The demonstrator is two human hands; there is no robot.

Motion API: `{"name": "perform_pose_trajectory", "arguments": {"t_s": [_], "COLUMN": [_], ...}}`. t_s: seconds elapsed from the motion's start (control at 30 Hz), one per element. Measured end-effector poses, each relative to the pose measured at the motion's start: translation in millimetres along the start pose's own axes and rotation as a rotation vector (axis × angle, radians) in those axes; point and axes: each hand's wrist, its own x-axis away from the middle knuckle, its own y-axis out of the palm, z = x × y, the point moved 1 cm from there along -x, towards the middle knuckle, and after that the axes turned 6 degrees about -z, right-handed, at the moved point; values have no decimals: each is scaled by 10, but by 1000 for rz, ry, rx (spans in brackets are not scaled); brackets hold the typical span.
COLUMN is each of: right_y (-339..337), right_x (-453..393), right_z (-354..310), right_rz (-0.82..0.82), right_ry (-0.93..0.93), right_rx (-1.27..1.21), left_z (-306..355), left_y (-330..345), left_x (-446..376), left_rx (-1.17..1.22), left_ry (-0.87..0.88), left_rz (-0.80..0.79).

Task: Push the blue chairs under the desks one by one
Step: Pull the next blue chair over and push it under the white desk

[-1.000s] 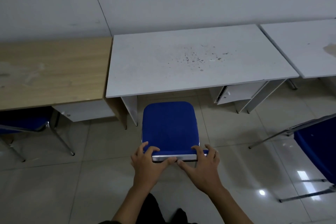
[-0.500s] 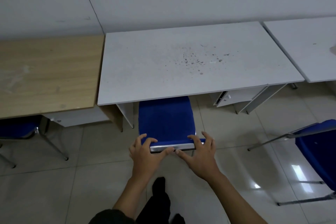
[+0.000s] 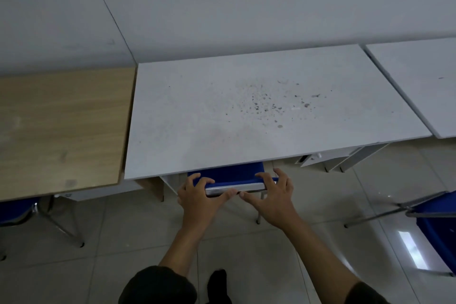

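Blue chair (image 3: 229, 175) mostly tucked under the white counter (image 3: 246, 111), only the back strip of seat and its chrome rear bar (image 3: 234, 189) stick out past the counter's front edge. Left hand (image 3: 197, 195) has its grip closed on the bar's left end, fingers curled over the blue top, thumb on the chrome. Right hand (image 3: 271, 195) on the right end: grip wide, fingers spread and fingertips resting on the seat edge, thumb along the bar, not wrapped. The two thumbs nearly meet at the bar's middle. Both forearms reach forward from bottom of view, dark sleeves at the elbows.

Counter top dusty with dark specks right of centre. Wooden counter (image 3: 61, 126) touching it on the left, another blue chair (image 3: 14, 210) partly under that one, chrome legs showing. Second white counter (image 3: 419, 81) at right, small gap between. Third blue chair (image 3: 439, 224) at the right edge, well out on the tiled floor (image 3: 98, 242), tilted, not under any counter. A dark foot (image 3: 218, 281) shows low centre.
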Motion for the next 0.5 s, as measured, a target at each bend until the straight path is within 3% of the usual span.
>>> {"name": "perform_pose_trajectory", "arguments": {"t_s": [0.33,0.5], "right_y": [-193,-235], "right_x": [-475,-473], "right_z": [-5,-35], "right_rz": [35,-52], "right_ry": [-42,9], "right_rx": [21,27], "left_z": [165,207], "left_y": [81,21], "left_x": [-426,-400], "left_rx": [32,21], "left_ry": [1,-17], "left_rz": [29,-12]}}
